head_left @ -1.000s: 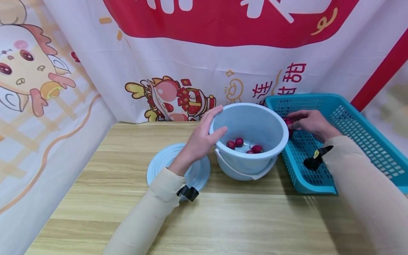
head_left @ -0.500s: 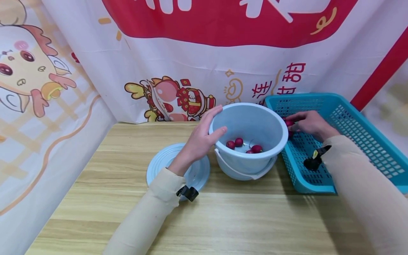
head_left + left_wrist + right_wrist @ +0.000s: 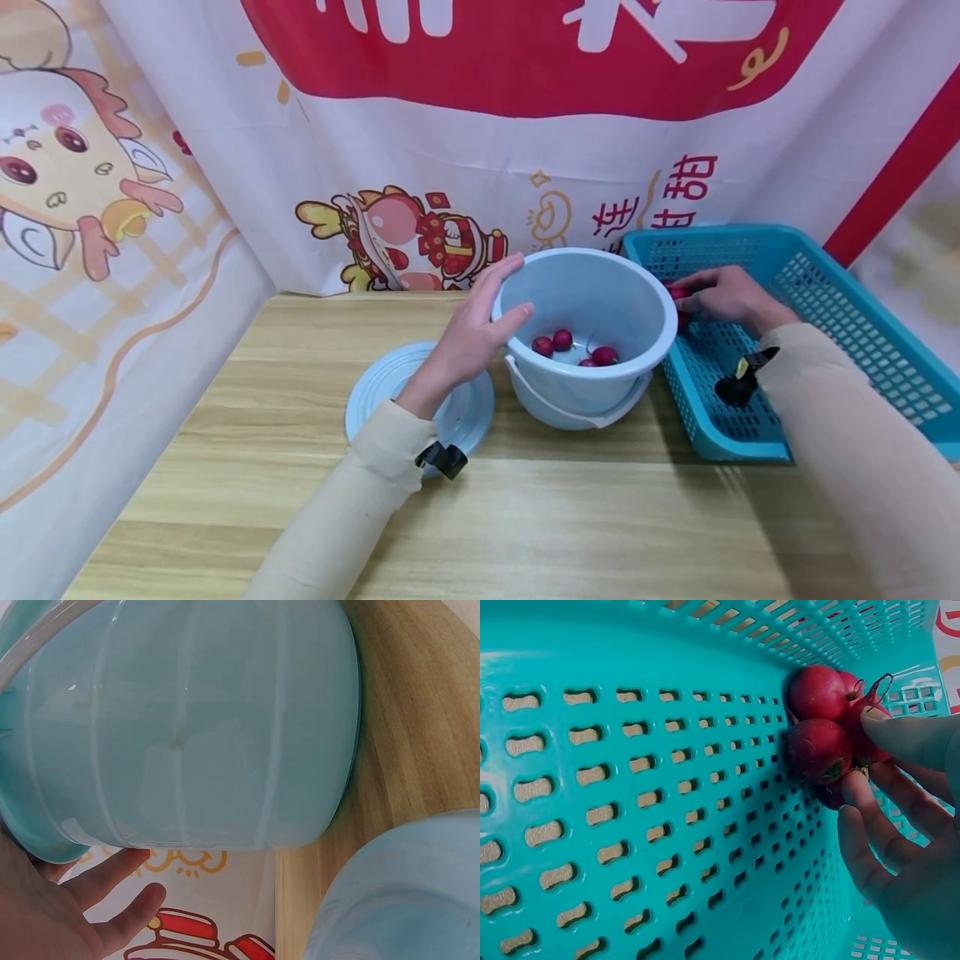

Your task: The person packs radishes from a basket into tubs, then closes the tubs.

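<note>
My left hand [image 3: 472,325] holds the rim of a light blue bucket [image 3: 573,396], thumb over the edge and other fingers along the outside. In the left wrist view, two fingers stick out beside the bucket wall [image 3: 187,735]. Several red radishes [image 3: 604,356] lie on the bucket's bottom. My right hand [image 3: 731,296] reaches into the teal basket [image 3: 738,451]. In the right wrist view, its thumb and fingers pinch a radish [image 3: 864,735] with a thin curled root. More radishes [image 3: 819,750] cluster against it by the basket wall; the fingers partly hide them.
A round light blue lid [image 3: 468,408] lies on the wooden table [image 3: 570,525], left of the bucket and partly under my left forearm. The basket stands close against the bucket's right side. A printed cloth [image 3: 450,142] hangs behind the table.
The head view has tilted up slightly. My left hand and the bucket keep their places. My right hand stays at the radishes in the basket, with only a small shift of the fingers.
</note>
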The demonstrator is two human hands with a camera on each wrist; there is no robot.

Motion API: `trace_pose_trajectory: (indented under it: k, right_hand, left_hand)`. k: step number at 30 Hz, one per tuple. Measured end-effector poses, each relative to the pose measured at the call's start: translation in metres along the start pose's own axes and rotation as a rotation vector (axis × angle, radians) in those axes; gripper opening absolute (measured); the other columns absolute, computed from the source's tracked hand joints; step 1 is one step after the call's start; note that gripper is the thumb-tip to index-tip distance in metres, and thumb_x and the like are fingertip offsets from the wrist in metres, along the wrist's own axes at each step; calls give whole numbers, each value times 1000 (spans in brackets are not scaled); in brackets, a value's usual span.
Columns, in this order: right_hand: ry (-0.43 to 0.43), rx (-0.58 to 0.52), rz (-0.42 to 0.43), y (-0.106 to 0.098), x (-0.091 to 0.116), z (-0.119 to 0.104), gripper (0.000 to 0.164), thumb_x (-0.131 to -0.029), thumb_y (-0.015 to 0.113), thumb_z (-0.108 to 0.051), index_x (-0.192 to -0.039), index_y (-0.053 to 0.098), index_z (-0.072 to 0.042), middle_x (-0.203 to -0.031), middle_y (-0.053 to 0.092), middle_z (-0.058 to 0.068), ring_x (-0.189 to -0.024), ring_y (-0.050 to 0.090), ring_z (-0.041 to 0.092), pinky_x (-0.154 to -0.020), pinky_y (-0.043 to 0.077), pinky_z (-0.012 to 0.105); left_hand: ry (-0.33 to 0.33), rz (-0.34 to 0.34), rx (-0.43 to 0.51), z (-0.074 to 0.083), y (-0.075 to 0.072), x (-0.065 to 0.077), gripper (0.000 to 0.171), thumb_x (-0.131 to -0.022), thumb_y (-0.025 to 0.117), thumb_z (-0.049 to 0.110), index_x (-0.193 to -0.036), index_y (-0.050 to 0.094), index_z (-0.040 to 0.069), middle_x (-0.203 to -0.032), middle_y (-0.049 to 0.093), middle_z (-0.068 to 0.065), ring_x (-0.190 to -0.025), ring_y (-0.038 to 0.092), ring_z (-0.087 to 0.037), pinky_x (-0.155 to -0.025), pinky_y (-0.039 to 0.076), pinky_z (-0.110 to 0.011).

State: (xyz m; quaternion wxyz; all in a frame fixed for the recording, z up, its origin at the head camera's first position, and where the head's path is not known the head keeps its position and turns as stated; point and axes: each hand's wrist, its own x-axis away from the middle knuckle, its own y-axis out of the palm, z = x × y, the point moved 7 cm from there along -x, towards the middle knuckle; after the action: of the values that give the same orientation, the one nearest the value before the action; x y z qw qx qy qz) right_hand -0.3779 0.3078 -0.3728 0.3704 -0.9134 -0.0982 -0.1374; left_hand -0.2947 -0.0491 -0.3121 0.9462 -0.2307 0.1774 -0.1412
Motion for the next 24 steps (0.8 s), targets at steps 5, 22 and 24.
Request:
trace_pose_trajectory:
  k: [5,22,24]
  right_hand:
    - [-5,8,-3,-1,3,-3,56,-110,57,-31,-157,47,-4,-158,45,30,-138,44,47,-112,50,62]
    - [-119,-136,181,-15,25,-47,65,-104,64,-48,-160,49,-18,-165,43,21,-145,43,47,-117,41,72]
    - [-130,-151,201,-17,29,-51,69,-100,66,-52,-159,49,-21,-166,42,19,-147,40,46,-116,43,71]
  left_hand:
    - [-2,-1,1,0,0,0,67,-103,57,41,-166,34,31,-176,27,7,-160,32,-23,-124,38,-63]
    - [5,1,-8,1,0,2,67,-103,56,39,-166,34,28,-176,27,4,-162,30,-22,-125,36,-63]
    - [5,2,-7,2,0,2,67,-103,57,38,-166,34,28,-176,27,4,-161,31,-22,-125,37,-63]
